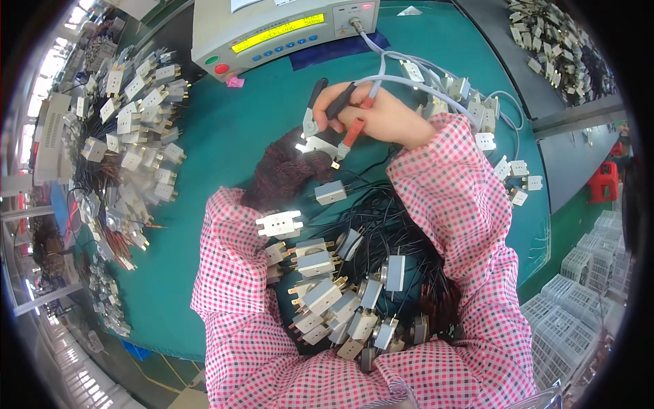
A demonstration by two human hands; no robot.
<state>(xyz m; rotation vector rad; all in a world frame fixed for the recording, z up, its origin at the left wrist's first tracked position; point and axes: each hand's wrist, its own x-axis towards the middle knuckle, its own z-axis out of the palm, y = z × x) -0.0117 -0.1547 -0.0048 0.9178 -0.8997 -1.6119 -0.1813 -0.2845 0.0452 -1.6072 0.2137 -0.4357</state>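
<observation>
My left hand (285,169), in a dark maroon knitted glove, is closed around a small whitish block with metal tabs (319,146). My bare right hand (385,114) grips a black-handled test clip (340,102), its metal jaw by the block's left end. A red-sleeved test clip (352,133) hangs under the right fingers, near the block's right end. Whether either clip touches a tab is hard to see. Just below the hands lie a grey-and-white block (330,193) and a white one (279,223), both wired in black.
A tester (286,34) with a lit yellow display stands at the back, its grey cables (415,83) running to the clips. Many similar blocks (320,296) are heaped between my forearms. More piles lie left (133,123) and right (477,112) on the green mat (231,129).
</observation>
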